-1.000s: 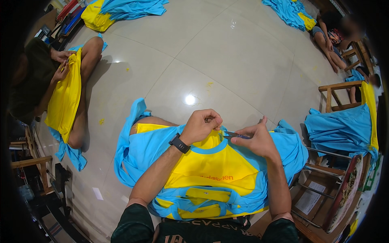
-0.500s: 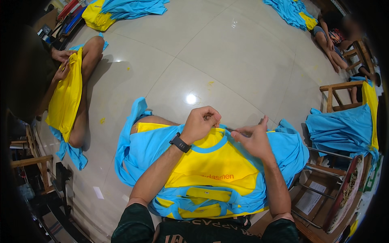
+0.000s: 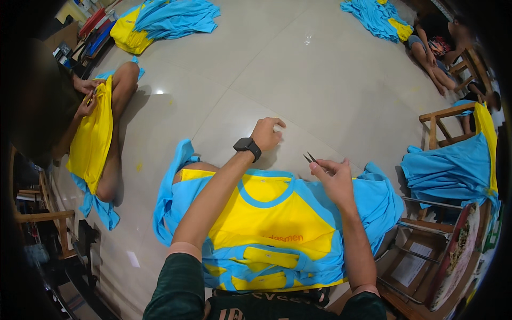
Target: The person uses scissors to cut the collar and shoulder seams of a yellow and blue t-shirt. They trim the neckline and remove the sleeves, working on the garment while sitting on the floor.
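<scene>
A yellow and light-blue T-shirt (image 3: 266, 218) lies spread over my lap, its blue neckline toward the far side and its lower part bunched in folds near my body. My left hand (image 3: 265, 134), with a dark watch on its wrist, is stretched over the floor beyond the neckline. Its fingers are curled with a gap between index finger and thumb, and no item is visible in them. My right hand (image 3: 336, 182) is closed around small thread snips (image 3: 309, 158) above the shirt's right shoulder. The two dark pointed blades stick out toward the left, slightly apart.
On the left a seated person works on a yellow shirt (image 3: 92, 141). Shirt piles lie at the far left (image 3: 165, 21) and far right (image 3: 373, 18), where another person sits. Blue shirts (image 3: 448, 168) hang on a wooden stool (image 3: 434, 128); a metal-framed chair (image 3: 448, 256) stands at the right.
My left hand has left the neckline and moved away over the floor, its pinch loosened. My right hand has turned, so the snips now show. The neckline lies flatter.
</scene>
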The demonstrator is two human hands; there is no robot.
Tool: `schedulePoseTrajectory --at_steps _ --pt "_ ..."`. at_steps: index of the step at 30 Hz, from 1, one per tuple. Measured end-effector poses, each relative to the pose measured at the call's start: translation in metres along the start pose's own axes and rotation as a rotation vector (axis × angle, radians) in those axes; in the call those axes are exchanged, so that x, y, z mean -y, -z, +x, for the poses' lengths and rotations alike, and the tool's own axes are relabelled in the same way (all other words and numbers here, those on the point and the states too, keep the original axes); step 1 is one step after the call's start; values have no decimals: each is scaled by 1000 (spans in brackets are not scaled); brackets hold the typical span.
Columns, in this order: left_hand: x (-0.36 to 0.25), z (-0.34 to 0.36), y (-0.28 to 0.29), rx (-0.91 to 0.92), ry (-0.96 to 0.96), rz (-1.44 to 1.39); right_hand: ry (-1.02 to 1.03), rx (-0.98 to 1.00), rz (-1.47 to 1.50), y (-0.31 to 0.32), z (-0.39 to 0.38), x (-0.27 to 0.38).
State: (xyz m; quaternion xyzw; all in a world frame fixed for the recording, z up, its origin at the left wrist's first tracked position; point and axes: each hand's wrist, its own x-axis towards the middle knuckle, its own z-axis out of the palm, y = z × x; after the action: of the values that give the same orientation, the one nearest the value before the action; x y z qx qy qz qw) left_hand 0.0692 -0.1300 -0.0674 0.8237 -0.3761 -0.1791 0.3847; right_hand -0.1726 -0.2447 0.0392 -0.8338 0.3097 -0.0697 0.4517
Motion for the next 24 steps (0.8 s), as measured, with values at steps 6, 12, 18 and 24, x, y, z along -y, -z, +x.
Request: schedulePoseTrajectory --at_steps 6,12,18,24 --pt "37 10 -12 -55 -69 135 -102 -77 157 1 1 -4" --pt "6 -19 31 573 125 -87 -175 33 312 -2 0 2" --pt "-13 -43 31 729 49 -56 -141 34 269 -6 0 3" --pt "2 -25 20 49 137 -116 -160 44 314 -11 2 -7"
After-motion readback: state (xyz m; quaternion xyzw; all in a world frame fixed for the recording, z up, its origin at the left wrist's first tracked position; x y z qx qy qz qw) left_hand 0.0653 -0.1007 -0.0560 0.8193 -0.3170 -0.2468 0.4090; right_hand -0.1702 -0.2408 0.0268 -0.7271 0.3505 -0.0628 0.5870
